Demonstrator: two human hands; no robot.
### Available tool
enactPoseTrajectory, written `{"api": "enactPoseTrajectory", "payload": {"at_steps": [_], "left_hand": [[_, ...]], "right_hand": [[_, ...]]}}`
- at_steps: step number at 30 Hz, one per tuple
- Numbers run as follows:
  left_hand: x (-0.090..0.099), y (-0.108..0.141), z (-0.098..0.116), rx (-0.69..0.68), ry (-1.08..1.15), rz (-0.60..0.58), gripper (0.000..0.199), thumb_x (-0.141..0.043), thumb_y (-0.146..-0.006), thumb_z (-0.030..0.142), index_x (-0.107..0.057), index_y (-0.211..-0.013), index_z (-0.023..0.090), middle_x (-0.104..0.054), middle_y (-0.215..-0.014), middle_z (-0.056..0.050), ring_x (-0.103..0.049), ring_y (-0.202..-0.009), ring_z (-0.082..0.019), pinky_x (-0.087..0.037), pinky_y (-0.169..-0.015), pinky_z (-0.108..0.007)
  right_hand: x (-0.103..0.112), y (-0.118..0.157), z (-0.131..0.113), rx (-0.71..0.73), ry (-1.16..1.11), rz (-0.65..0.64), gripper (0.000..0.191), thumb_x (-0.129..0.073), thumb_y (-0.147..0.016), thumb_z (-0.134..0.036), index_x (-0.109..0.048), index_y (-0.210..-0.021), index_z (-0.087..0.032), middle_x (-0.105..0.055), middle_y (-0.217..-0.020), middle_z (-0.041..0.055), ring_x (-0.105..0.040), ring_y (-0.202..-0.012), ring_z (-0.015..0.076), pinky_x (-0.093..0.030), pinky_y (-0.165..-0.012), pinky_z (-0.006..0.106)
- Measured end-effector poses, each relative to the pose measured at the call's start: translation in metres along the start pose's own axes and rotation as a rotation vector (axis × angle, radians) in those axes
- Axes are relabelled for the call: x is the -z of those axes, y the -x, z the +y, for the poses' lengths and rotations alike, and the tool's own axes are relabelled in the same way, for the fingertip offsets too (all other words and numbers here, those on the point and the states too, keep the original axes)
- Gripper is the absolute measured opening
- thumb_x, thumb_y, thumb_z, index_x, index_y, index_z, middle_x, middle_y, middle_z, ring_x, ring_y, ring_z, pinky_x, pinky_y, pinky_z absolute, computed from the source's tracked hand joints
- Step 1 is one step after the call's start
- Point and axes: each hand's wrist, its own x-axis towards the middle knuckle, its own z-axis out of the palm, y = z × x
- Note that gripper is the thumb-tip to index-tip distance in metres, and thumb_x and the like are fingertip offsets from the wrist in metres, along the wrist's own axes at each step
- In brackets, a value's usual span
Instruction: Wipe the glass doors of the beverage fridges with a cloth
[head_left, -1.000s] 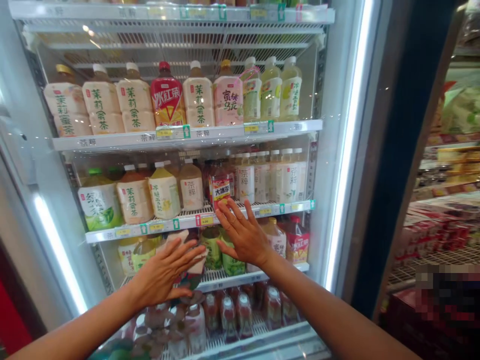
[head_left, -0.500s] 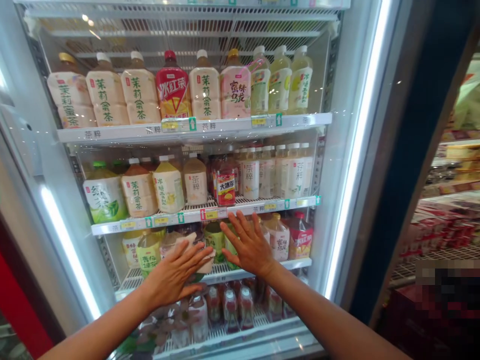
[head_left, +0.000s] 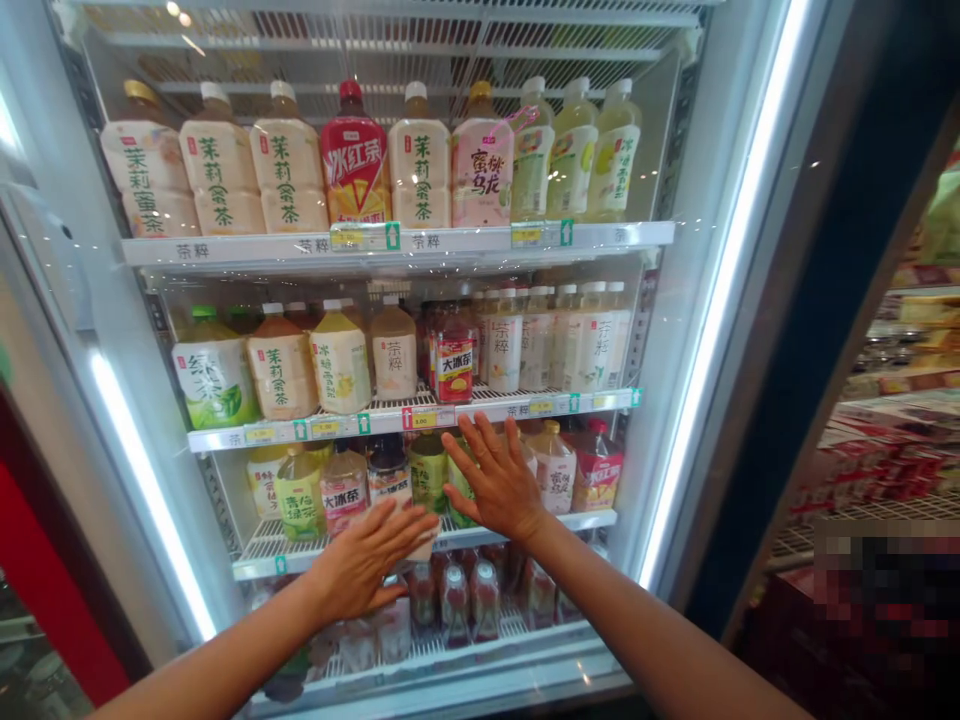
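My left hand (head_left: pixel 367 560) lies flat against the clear glass door of a drinks cooler, pressing a pale cloth (head_left: pixel 426 545) to it. Only a bit of the cloth shows past the fingertips; whether it is fabric or paper I cannot tell. To the right and higher, my right hand (head_left: pixel 499 480) rests on the glass with fingers spread and nothing in it. Behind the glass, a red-labelled tea bottle (head_left: pixel 454 365) stands just above the right fingertips. A dark-capped bottle (head_left: pixel 390 475) is above the left fingers.
Bottled drinks stand on several white wire shelves, such as a red tea bottle (head_left: pixel 354 165) on the upper shelf (head_left: pixel 465 238). Light strips (head_left: pixel 716 290) run down both sides of the cooler. At the right is a dark frame (head_left: pixel 817 260), with packaged goods (head_left: pixel 885 450) beyond.
My left hand has slid slightly down and right with the cloth, uncovering bottles on the third shelf. My right hand stays almost in place. The view has shifted a little.
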Motion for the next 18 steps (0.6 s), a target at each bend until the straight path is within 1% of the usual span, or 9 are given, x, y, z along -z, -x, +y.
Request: {"api": "enactPoseTrajectory", "payload": {"at_steps": [1,2,3,5,8,10,12,16,18], "left_hand": [[-0.004,0.007,0.008,-0.032,0.003,-0.008,0.077,-0.037,-0.096,0.069,-0.040,-0.157,0.021,-0.017,-0.173,0.002,0.007,-0.161,-0.023,0.004,-0.132,-0.045],[-0.004,0.010,0.008,-0.043,0.003,-0.010,0.077,-0.038,-0.096,0.068,-0.040,-0.156,0.021,-0.017,-0.173,0.002,0.007,-0.161,-0.022,0.003,-0.132,-0.045],[0.000,0.008,0.000,-0.032,0.000,-0.003,0.077,-0.039,-0.096,0.068,-0.039,-0.157,0.021,-0.016,-0.173,0.002,0.007,-0.161,-0.022,0.003,-0.132,-0.045],[0.015,-0.009,-0.033,0.043,-0.010,0.027,0.079,-0.038,-0.097,0.068,-0.035,-0.159,0.020,-0.014,-0.173,0.000,0.009,-0.161,-0.023,0.005,-0.132,-0.047],[0.040,-0.046,-0.090,0.275,-0.032,0.091,0.086,-0.039,-0.097,0.068,-0.019,-0.163,0.016,-0.014,-0.173,-0.006,0.012,-0.160,-0.026,0.006,-0.131,-0.052],[0.046,-0.062,-0.104,0.358,-0.043,0.132,0.091,-0.040,-0.096,0.068,-0.014,-0.164,0.013,-0.014,-0.173,-0.009,0.013,-0.160,-0.028,0.007,-0.131,-0.055],[0.038,-0.061,-0.089,0.339,-0.044,0.140,0.091,-0.040,-0.096,0.069,-0.017,-0.163,0.012,-0.014,-0.173,-0.010,0.012,-0.160,-0.029,0.008,-0.130,-0.056],[0.004,-0.025,-0.013,0.100,-0.004,0.058,0.082,-0.038,-0.096,0.069,-0.035,-0.159,0.017,-0.016,-0.173,-0.004,0.010,-0.161,-0.026,0.006,-0.131,-0.052],[-0.007,-0.009,0.011,0.072,0.006,0.026,0.079,-0.040,-0.095,0.069,-0.038,-0.158,0.020,-0.016,-0.173,-0.001,0.009,-0.161,-0.024,0.005,-0.132,-0.049]], "right_hand": [[0.001,0.000,0.000,0.000,-0.001,0.001,0.071,-0.057,-0.097,-0.046,-0.037,-0.158,-0.016,-0.033,-0.166,0.0142,-0.009,-0.161,0.0288,-0.007,-0.130,0.061],[0.001,-0.001,0.000,0.000,-0.003,0.004,0.070,-0.057,-0.097,-0.046,-0.038,-0.158,-0.015,-0.032,-0.166,0.0143,-0.009,-0.161,0.0287,-0.006,-0.130,0.060],[0.001,-0.001,0.000,0.001,-0.005,0.010,0.070,-0.057,-0.098,-0.046,-0.038,-0.158,-0.015,-0.031,-0.167,0.0144,-0.008,-0.161,0.0286,-0.005,-0.130,0.059],[0.001,-0.001,0.000,0.001,-0.010,0.017,0.072,-0.057,-0.097,-0.045,-0.036,-0.159,-0.015,-0.029,-0.168,0.0144,-0.008,-0.161,0.0288,-0.005,-0.130,0.060],[-0.001,0.000,0.000,0.000,-0.017,0.017,0.078,-0.060,-0.095,-0.043,-0.030,-0.161,-0.016,-0.028,-0.168,0.0140,-0.010,-0.161,0.0293,-0.008,-0.130,0.062],[-0.001,0.000,0.000,-0.002,-0.020,0.018,0.080,-0.061,-0.095,-0.043,-0.027,-0.163,-0.016,-0.027,-0.168,0.0137,-0.010,-0.161,0.0294,-0.008,-0.130,0.061],[-0.001,0.001,0.000,-0.004,-0.018,0.019,0.081,-0.060,-0.095,-0.044,-0.026,-0.163,-0.016,-0.026,-0.169,0.0133,-0.010,-0.161,0.0290,-0.007,-0.130,0.060],[-0.001,0.000,0.000,-0.001,-0.008,0.007,0.080,-0.061,-0.095,-0.045,-0.029,-0.162,-0.016,-0.031,-0.167,0.0141,-0.011,-0.161,0.0289,-0.008,-0.130,0.061],[0.000,-0.001,0.000,0.003,-0.010,0.008,0.078,-0.061,-0.095,-0.045,-0.032,-0.161,-0.015,-0.031,-0.167,0.0148,-0.009,-0.161,0.0289,-0.006,-0.130,0.060]]}}
